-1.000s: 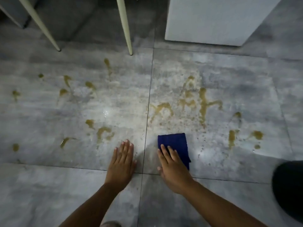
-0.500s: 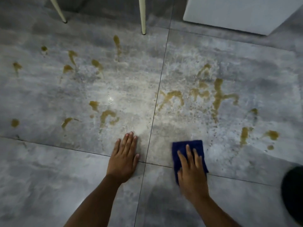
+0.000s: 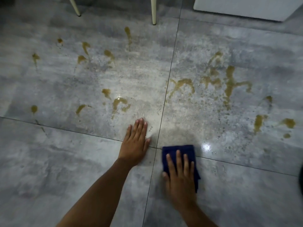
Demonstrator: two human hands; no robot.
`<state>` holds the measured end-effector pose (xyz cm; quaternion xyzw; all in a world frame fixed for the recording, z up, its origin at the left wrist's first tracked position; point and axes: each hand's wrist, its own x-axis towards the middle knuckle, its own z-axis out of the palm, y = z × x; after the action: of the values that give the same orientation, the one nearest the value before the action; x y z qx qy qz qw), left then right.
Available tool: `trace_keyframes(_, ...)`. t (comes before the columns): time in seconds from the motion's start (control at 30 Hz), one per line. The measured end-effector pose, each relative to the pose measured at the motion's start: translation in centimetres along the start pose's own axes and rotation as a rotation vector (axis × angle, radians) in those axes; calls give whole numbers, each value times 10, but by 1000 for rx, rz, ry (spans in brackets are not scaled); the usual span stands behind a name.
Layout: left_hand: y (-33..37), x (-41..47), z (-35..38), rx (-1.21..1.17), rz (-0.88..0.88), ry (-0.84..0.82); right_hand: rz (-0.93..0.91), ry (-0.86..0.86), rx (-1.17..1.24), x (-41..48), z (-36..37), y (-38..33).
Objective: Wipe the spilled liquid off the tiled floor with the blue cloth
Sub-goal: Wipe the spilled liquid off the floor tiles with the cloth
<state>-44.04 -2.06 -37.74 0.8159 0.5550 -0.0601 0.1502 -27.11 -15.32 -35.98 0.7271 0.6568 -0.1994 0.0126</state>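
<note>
Brownish spilled liquid [image 3: 228, 82] lies in streaks and blotches across the grey tiled floor [image 3: 65, 169], with more patches at the left [image 3: 118, 103] and far right [image 3: 288, 122]. A folded blue cloth [image 3: 177, 149] lies flat on the floor near the tile joint. My right hand [image 3: 179, 174] presses down on it with fingers spread, covering its near half. My left hand [image 3: 135, 143] rests flat on the floor just left of the cloth, palm down, holding nothing.
Two cream chair legs [image 3: 153, 11] [image 3: 74, 6] stand at the top. A white cabinet base [image 3: 242, 8] sits at the top right. A dark shape [image 3: 301, 176] shows at the right edge. A wet glare spot [image 3: 206, 146] shines beside the cloth.
My right hand has dragged the blue cloth back toward me across the tile joint. The left hand has stayed planted. The view has shifted forward a little.
</note>
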Motion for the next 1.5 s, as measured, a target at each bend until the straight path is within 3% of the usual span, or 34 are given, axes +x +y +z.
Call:
trace_keyframes(0.17, 0, -13, -3, -98, -190, 77, -200, 66, -66, 33, -1, -30)
trace_keyframes(0.27, -8, -30, -5, -116, -229, 92, -72, 155, -56, 44, -6, -22)
trace_keyframes(0.33, -20, -38, -5, -147, -313, 101, -35, 127, -40, 19, 8, -36)
trace_keyframes(0.47, -38, -49, 1, -160, -417, 67, -255, 79, -18, 9, 30, -61)
trace_keyframes(0.57, -40, -48, 3, -155, -403, 91, -308, 90, -42, 85, 7, -63)
trace_keyframes(0.67, -42, -46, 4, -172, -392, 110, -155, 150, -35, 134, -15, -43)
trace_keyframes(0.8, -41, -47, 9, -162, -393, 129, 68, 192, -5, 83, -4, -22)
trace_keyframes(0.9, -43, -48, 12, -147, -394, 134, -58, 119, -34, 44, 15, -45)
trace_keyframes(1.0, -44, -49, 11, -146, -387, 142, -190, 105, -32, 85, 7, -60)
trace_keyframes(1.17, -44, -47, 7, -161, -381, 121, -143, 96, -59, 158, -26, -38)
trace_keyframes(1.33, -37, -43, -2, -202, -314, 151, 66, 159, -6, 98, -15, -19)
trace_keyframes(1.5, -10, 14, -16, -120, -97, 170, -176, 93, -79, 147, -32, -2)
